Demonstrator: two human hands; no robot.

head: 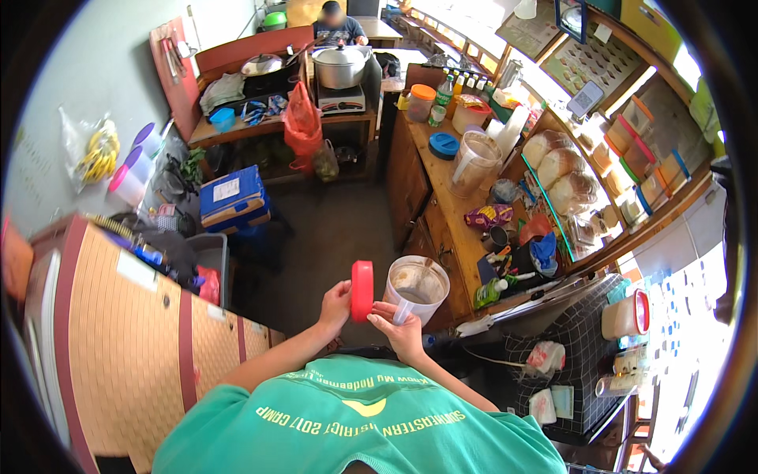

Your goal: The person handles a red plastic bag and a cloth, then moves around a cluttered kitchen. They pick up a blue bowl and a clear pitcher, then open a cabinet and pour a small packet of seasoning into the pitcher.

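Note:
My left hand grips a round red plastic lid by its edge. The lid is tilted on its side in front of me. My right hand holds a translucent plastic pitcher by its handle. Brown residue coats the pitcher's inner wall, and its open mouth faces up. A stick-like thing leans inside, too blurred to name. The fingertips of my right hand come close to the lid's lower edge; whether they touch it, I cannot tell. Both things are above the dark floor.
A wooden counter on my right carries another stained pitcher, jars and bottles. Ahead, a large pot sits on a gas stove; a person is seated beyond. On the left stand a blue box and a woven-pattern cabinet.

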